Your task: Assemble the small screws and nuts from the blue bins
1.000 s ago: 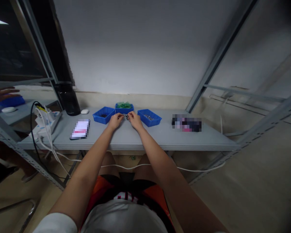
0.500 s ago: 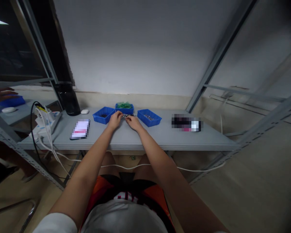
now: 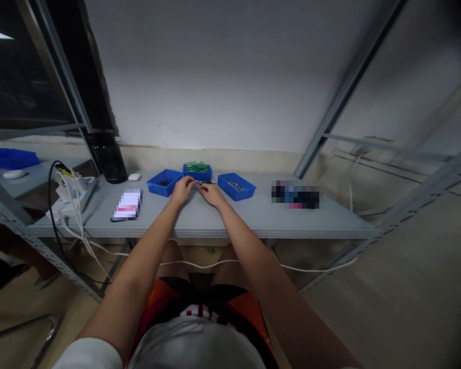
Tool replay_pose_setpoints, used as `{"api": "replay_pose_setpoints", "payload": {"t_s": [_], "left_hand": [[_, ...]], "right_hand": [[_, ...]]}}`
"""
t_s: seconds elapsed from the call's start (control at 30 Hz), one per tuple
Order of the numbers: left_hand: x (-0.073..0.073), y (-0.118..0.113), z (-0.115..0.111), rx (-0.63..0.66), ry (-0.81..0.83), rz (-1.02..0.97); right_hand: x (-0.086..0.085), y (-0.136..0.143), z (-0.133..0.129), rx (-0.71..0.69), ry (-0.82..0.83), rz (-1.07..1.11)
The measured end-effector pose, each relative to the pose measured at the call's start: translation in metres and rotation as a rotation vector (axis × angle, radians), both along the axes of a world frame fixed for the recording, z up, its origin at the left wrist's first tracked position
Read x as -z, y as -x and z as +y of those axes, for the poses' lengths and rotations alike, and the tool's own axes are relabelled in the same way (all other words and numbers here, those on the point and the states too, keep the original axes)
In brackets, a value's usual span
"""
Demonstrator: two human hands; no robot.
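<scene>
My left hand (image 3: 183, 190) and my right hand (image 3: 211, 195) are close together over the middle of the grey table (image 3: 200, 219). Both have their fingers curled and pressed together in a pinch. What they hold, if anything, is too small and too covered to name. Small shiny metal and dark pieces (image 3: 204, 182) show between and just behind the fingertips. Left of my left hand stands a blue tray (image 3: 160, 189) with dark small parts. Behind my hands, another blue tray (image 3: 197, 175) holds green pieces (image 3: 196, 166). To the right, a third blue tray (image 3: 237, 193) contains small silvery parts.
A blurred-out phone (image 3: 127, 205) lies at the left, near a white earbud case (image 3: 134, 177) and a black bottle (image 3: 110, 158). A power strip (image 3: 75, 199) with cables sits by the left edge. Metal shelf posts (image 3: 340, 95) frame the table; a pixelated object (image 3: 295, 196) lies right.
My hands have barely moved. At the far left, another person's hand over a blue tray has gone from view, and that tray has shifted left. The pixelated object's screen has turned darker.
</scene>
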State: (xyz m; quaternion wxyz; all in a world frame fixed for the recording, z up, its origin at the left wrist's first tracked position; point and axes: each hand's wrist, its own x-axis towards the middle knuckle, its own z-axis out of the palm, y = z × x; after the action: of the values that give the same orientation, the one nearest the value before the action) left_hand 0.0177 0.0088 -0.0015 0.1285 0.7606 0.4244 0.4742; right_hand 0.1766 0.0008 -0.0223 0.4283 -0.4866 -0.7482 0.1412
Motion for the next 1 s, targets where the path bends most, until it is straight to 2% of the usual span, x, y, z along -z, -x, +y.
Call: {"api": "replay_pose_setpoints", "payload": {"t_s": [0.13, 0.27, 0.37, 0.57, 0.8, 1.0], "left_hand": [[0.002, 0.001, 0.002, -0.035, 0.016, -0.021], [0.003, -0.001, -0.001, 0.065, 0.095, 0.123], [0.004, -0.002, -0.003, 0.11, 0.093, 0.16], [0.005, -0.001, 0.001, 0.044, 0.034, 0.103], [0.007, 0.002, 0.005, -0.025, -0.01, 0.052], [0.008, 0.003, 0.005, -0.049, -0.031, -0.01]], "right_hand": [[-0.009, 0.0, -0.004, 0.103, -0.04, 0.164], [-0.017, 0.002, -0.008, 0.114, -0.096, 0.277], [-0.019, 0.004, -0.01, 0.094, -0.113, 0.292], [-0.018, 0.004, -0.008, 0.125, -0.12, 0.32], [-0.01, 0.003, -0.002, 0.128, -0.075, 0.27], [0.0, 0.003, 0.0, 0.076, -0.012, 0.091]]}}
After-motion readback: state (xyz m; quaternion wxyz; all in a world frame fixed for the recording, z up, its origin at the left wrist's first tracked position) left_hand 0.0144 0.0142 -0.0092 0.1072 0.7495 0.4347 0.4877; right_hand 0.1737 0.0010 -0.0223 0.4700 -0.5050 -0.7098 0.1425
